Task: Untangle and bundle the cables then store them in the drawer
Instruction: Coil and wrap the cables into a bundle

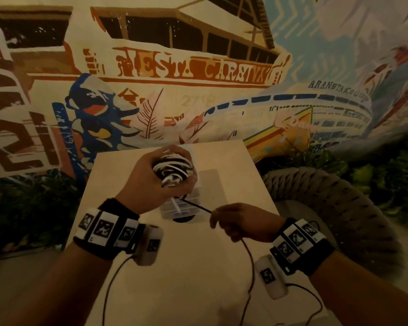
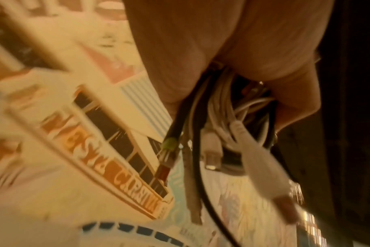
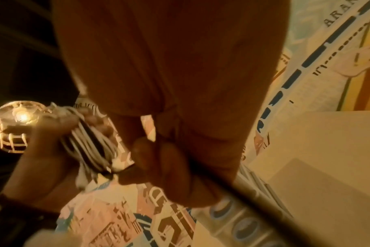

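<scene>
Gripping cable bundle [image 1: 173, 171] in left hand [image 1: 149, 182] fingers, right hand [image 1: 236, 223] pinching black cable [image 1: 196, 206]

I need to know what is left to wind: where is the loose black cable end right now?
In the head view the black cable runs taut from the bundle in the left hand to the right hand, which pinches it above the table.

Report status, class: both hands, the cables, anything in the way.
Left hand grips the cable bundle. Right hand pinches a black cable pulled taut from it. Clear drawer unit sits beneath, nothing blocking it.
</scene>
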Available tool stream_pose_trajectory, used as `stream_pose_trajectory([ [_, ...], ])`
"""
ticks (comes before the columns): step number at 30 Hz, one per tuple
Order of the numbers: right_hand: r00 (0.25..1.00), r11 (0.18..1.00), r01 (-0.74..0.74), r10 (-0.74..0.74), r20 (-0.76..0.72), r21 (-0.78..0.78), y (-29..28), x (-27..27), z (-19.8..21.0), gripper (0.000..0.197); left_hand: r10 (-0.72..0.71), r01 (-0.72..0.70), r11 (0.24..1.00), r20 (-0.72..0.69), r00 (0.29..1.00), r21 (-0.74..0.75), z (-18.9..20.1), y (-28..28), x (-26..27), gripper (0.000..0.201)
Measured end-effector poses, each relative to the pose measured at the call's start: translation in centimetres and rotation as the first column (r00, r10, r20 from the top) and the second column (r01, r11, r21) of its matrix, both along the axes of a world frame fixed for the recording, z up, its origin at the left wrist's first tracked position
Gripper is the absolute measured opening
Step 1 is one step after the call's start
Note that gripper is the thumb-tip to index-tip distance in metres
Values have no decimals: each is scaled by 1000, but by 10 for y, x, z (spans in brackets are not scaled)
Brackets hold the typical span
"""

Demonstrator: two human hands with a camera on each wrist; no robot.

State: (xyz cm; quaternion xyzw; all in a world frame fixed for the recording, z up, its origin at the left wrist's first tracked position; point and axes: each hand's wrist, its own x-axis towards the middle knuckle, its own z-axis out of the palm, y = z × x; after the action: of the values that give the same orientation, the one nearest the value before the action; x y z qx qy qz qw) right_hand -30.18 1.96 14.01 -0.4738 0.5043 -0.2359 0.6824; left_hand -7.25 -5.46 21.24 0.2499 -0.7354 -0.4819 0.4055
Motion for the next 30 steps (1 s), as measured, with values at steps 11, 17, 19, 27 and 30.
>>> stream_pose_trajectory([
  [11,985,998,64,-59,-164,25,-18,8,56,88,342,257,810,781,522,-527,-13,5,-30,29],
  [17,872,972,-232,190,-452,-39,-24,11,62,44,312,333,830,868,386,-447,-17,11,-38,35],
  [19,842,963,-271,236,-485,-3,-27,14,60,32,325,335,827,870,372,-452,-19,15,-42,32],
  [27,928,978,-186,143,-344,-95,-20,11,50,40,235,200,897,808,541,-395,-30,6,-28,26],
  [30,980,985,-44,9,-199,-169,-13,2,46,39,270,21,917,660,702,-397,-32,4,-20,23],
])
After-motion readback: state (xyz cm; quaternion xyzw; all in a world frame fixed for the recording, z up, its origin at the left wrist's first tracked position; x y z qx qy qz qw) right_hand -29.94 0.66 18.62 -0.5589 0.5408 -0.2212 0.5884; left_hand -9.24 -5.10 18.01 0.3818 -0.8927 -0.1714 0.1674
